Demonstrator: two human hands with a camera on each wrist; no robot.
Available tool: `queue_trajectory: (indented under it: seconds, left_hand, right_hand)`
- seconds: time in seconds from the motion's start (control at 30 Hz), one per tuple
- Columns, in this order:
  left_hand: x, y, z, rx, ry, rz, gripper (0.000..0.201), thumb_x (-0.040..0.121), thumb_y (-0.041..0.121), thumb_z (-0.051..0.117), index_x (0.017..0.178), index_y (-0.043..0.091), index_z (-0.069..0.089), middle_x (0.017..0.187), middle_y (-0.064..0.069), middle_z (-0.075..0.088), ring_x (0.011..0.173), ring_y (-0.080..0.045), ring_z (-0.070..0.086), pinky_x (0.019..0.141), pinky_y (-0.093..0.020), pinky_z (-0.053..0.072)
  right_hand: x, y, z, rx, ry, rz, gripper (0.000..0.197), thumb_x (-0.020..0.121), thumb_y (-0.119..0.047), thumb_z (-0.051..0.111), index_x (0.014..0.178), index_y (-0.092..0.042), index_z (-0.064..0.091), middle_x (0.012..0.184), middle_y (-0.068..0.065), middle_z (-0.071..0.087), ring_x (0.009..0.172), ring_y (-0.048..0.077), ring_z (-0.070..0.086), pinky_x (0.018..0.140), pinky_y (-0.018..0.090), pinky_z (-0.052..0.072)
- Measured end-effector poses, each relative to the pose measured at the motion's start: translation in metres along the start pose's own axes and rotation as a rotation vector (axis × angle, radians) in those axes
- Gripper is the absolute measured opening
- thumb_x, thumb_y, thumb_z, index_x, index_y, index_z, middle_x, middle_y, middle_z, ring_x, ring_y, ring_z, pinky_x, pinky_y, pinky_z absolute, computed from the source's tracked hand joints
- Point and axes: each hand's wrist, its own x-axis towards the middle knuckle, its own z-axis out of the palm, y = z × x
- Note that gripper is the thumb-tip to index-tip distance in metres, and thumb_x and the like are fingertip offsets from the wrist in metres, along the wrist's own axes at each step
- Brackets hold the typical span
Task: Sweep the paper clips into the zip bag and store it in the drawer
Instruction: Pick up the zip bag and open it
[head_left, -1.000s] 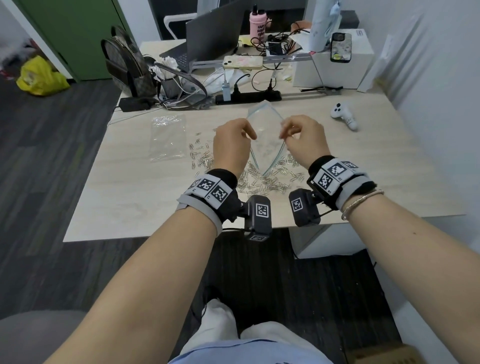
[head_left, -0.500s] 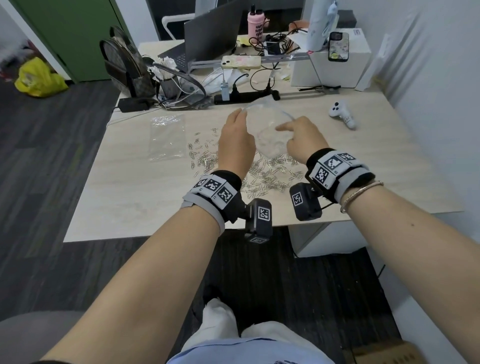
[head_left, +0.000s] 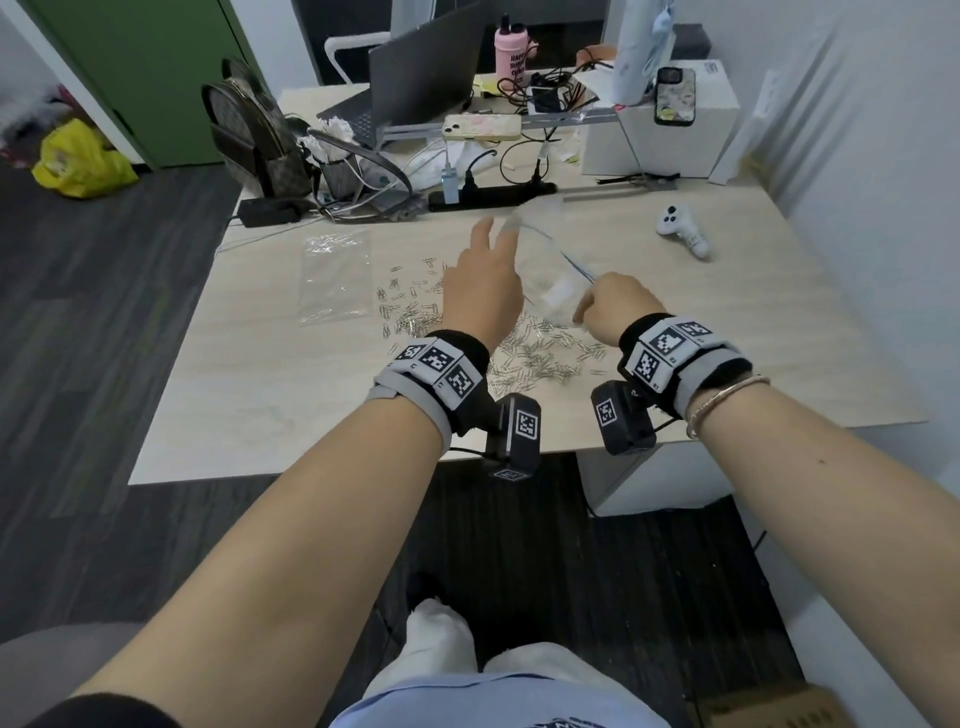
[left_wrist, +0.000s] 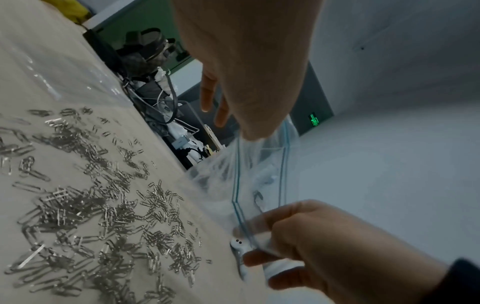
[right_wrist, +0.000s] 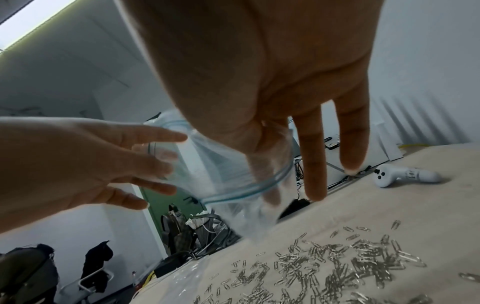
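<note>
Zip bag (head_left: 553, 270) rim between both hands.

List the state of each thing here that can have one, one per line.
zip bag: mouth open, held up above the desk, no clips visible inside
right hand: pinches the bag's rim
left hand: fingers straight and spread, reaching into the bag's mouth
paper clips: loose, scattered on the desk
second plastic bag: lying flat on the desk
laptop: lid open
</note>
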Motion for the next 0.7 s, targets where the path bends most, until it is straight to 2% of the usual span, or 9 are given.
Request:
queue_trajectory:
  seconds: [0.07,0.2,0.27,0.37,0.43,0.5,0.57,0.63,0.7]
  left_hand:
    - [-0.004,0.0,0.004,0.009,-0.032,0.017,0.066,0.087,0.009,0.045,0.146,0.023,0.017,0.15,-0.014,0.026,0.104,-0.036,0.055,0.079,-0.045,0.047]
    - [-0.009,0.001,0.001,0.135,-0.158,-0.063,0.037,0.087,0.005,0.042,0.12,0.012,0.056,0.118,-0.012,0.059,0.096,-0.032,0.061,0.074,-0.037,0.049]
    - [-0.009,0.006,0.0,0.071,-0.071,-0.048,0.038,0.086,0.002,0.039,0.12,0.009,0.056,0.11,-0.013,0.059,0.091,-0.033,0.06,0.068,-0.037,0.046]
    - [-0.007,0.018,-0.001,-0.068,-0.022,0.038,0.045,0.086,-0.002,0.036,0.127,0.008,0.051,0.116,-0.014,0.054,0.096,-0.034,0.057,0.078,-0.041,0.048]
    - [-0.006,0.022,0.002,-0.085,-0.05,0.033,0.041,0.087,-0.003,0.036,0.122,0.004,0.055,0.118,-0.015,0.054,0.098,-0.034,0.057,0.083,-0.04,0.047]
    - [-0.009,0.024,0.006,-0.066,-0.061,-0.015,0.032,0.085,-0.004,0.037,0.11,-0.002,0.057,0.117,-0.017,0.051,0.091,-0.033,0.057,0.077,-0.037,0.047]
    - [-0.014,0.028,0.012,-0.079,-0.078,0.007,0.034,0.084,-0.006,0.038,0.111,-0.001,0.057,0.122,-0.016,0.048,0.088,-0.031,0.056,0.076,-0.036,0.046]
    - [-0.017,0.033,0.017,-0.131,-0.087,0.073,0.042,0.085,-0.006,0.039,0.119,0.007,0.058,0.126,-0.013,0.048,0.098,-0.032,0.056,0.083,-0.036,0.046]
    - [-0.017,0.036,0.019,-0.22,-0.056,0.101,0.037,0.089,-0.003,0.041,0.116,0.01,0.063,0.127,-0.01,0.051,0.106,-0.029,0.055,0.088,-0.031,0.044]
  right_hand:
    - [-0.001,0.002,-0.002,0.045,0.099,0.023,0.033,0.086,-0.004,0.041,0.115,-0.004,0.057,0.12,0.013,0.059,0.105,0.035,0.057,0.088,0.038,0.045]
    - [-0.002,0.01,-0.015,0.053,0.233,0.028,0.036,0.086,-0.013,0.04,0.119,-0.002,0.051,0.127,0.015,0.053,0.111,0.035,0.051,0.087,0.039,0.041]
    - [-0.005,0.012,-0.016,0.057,0.253,-0.005,0.037,0.087,-0.017,0.042,0.12,-0.002,0.051,0.13,0.014,0.049,0.113,0.035,0.049,0.09,0.043,0.042]
    - [-0.014,0.016,-0.015,0.083,0.153,-0.03,0.027,0.085,-0.013,0.047,0.101,0.001,0.064,0.11,0.019,0.062,0.102,0.036,0.057,0.085,0.039,0.047]
    - [-0.02,0.022,-0.016,0.085,0.111,0.024,0.032,0.085,-0.006,0.046,0.112,0.0,0.062,0.12,0.019,0.059,0.111,0.036,0.054,0.093,0.037,0.043]
    - [-0.022,0.026,-0.02,0.103,0.148,0.054,0.042,0.084,-0.001,0.044,0.125,-0.004,0.054,0.132,0.018,0.05,0.12,0.035,0.048,0.099,0.038,0.039]
    - [-0.025,0.031,-0.023,0.131,0.126,0.034,0.046,0.082,0.001,0.044,0.124,-0.012,0.057,0.134,0.014,0.049,0.12,0.032,0.049,0.102,0.039,0.041]
    - [-0.029,0.039,-0.026,0.173,0.096,0.023,0.049,0.079,0.004,0.042,0.119,-0.018,0.061,0.133,0.011,0.052,0.119,0.029,0.051,0.103,0.038,0.041]
    - [-0.035,0.05,-0.028,0.206,0.172,0.011,0.057,0.078,0.006,0.041,0.125,-0.023,0.057,0.136,0.01,0.048,0.123,0.029,0.048,0.104,0.037,0.039]
